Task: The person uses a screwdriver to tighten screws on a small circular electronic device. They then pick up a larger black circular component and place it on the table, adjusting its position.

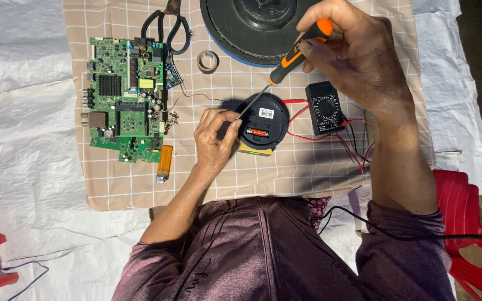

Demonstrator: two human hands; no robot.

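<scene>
My right hand [358,53] grips an orange-and-black screwdriver [294,56] by its handle. The metal shaft slants down-left, and its tip meets the left rim of a small round black device [264,118]. That device lies back-up, with a white label and a red battery showing. My left hand [214,136] steadies the device's left edge, thumb and fingers beside the screwdriver tip. The device rests on a small yellowish block.
A checked beige cloth [112,184] covers the work area over white sheeting. On it lie a green circuit board [125,97], black scissors [167,25], a tape roll [207,60], an orange lighter [164,163], a black multimeter [324,108] with red and black leads, and a large round black base [252,28]. A red chair [467,223] stands at right.
</scene>
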